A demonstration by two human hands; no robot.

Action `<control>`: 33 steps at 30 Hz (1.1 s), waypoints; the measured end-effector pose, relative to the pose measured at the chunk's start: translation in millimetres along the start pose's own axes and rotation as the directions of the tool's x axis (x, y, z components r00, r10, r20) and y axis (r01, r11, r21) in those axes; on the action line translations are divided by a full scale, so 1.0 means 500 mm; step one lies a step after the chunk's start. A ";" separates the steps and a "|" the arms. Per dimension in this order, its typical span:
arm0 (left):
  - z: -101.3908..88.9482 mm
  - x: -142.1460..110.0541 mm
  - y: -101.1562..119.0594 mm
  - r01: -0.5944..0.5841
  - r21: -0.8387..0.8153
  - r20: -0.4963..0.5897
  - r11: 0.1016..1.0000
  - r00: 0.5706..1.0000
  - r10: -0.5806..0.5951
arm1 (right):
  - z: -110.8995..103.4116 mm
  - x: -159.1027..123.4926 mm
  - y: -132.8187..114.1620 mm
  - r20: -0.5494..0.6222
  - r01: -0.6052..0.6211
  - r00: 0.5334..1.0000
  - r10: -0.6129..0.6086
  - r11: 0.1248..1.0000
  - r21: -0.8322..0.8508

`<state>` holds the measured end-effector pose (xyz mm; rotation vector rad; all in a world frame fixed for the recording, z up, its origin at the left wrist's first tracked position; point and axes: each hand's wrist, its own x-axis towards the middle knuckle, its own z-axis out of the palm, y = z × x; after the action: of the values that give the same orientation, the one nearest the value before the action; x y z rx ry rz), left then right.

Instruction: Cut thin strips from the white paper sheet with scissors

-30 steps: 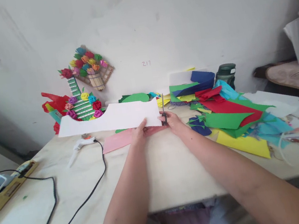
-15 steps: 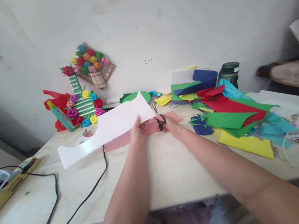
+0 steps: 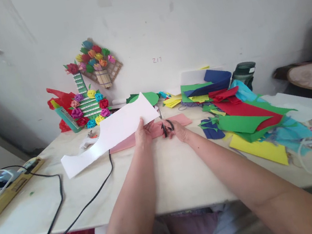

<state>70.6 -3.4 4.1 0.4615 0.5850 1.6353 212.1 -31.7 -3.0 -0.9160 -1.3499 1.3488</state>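
Observation:
A large white sheet of paper (image 3: pixel 121 124) with a curved cut-out edge is gripped near its right end by my left hand (image 3: pixel 142 133), thumb on top. My right hand (image 3: pixel 177 130) is closed on black-handled scissors (image 3: pixel 163 125), whose blades point away from me just off the right edge of the sheet. Beneath both hands lies a strip of pink paper (image 3: pixel 185 119) on the table. Whether the blades touch the white paper I cannot tell.
Coloured paper sheets (image 3: pixel 246 121) pile up on the right, with a dark green bottle (image 3: pixel 244 74) behind. Paper-flower crafts (image 3: pixel 90 106) and a glue bottle (image 3: pixel 66 118) stand at back left. A black cable (image 3: pixel 98 198) and power strip (image 3: pixel 13 193) lie at left.
The white sheet has turned slightly in my left hand, its right end shifting left. The scissors now sit a little apart from its edge. The whole view has shifted slightly.

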 end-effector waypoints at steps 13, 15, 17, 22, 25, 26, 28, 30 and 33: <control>0.001 -0.001 0.007 -0.007 0.001 0.021 1.000 1.000 0.007 | 0.010 -0.010 -0.020 0.011 0.001 1.000 0.001 0.990 -0.143; 0.002 -0.002 0.009 -0.008 0.001 0.022 1.000 1.000 0.008 | 0.013 -0.010 -0.022 0.005 -0.005 1.000 0.006 0.987 -0.160; 0.003 -0.003 0.010 -0.008 0.009 0.021 1.000 1.000 0.008 | 0.015 -0.011 -0.024 -0.007 -0.016 1.000 0.015 0.984 -0.177; 0.004 -0.003 0.013 -0.002 0.028 0.010 1.000 1.000 0.002 | 0.016 -0.008 -0.020 -0.009 0.003 1.000 -0.005 0.975 -0.221; 0.006 -0.003 0.016 0.008 0.033 0.003 0.999 1.000 -0.008 | 0.015 -0.007 -0.020 -0.003 0.012 1.000 -0.013 0.968 -0.250; 0.006 -0.003 0.017 0.012 0.036 0.003 0.999 1.000 -0.012 | 0.015 -0.007 -0.020 -0.004 0.009 1.000 -0.011 0.965 -0.261; 0.006 -0.003 0.018 0.018 0.041 0.014 0.999 1.000 -0.018 | 0.014 -0.006 -0.020 -0.007 0.004 1.000 -0.006 0.959 -0.283; 0.005 -0.002 0.019 0.019 0.045 0.035 0.999 0.999 -0.021 | 0.014 -0.004 -0.020 -0.010 -0.001 1.000 -0.002 0.952 -0.305; 0.003 -0.001 0.021 0.014 0.041 0.054 0.999 0.998 -0.017 | 0.015 -0.002 -0.018 -0.017 -0.001 1.000 -0.005 0.940 -0.342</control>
<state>63.3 -4.8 12.1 0.5292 0.5807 1.5934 206.4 -35.4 6.3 -1.1532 -1.6017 1.1180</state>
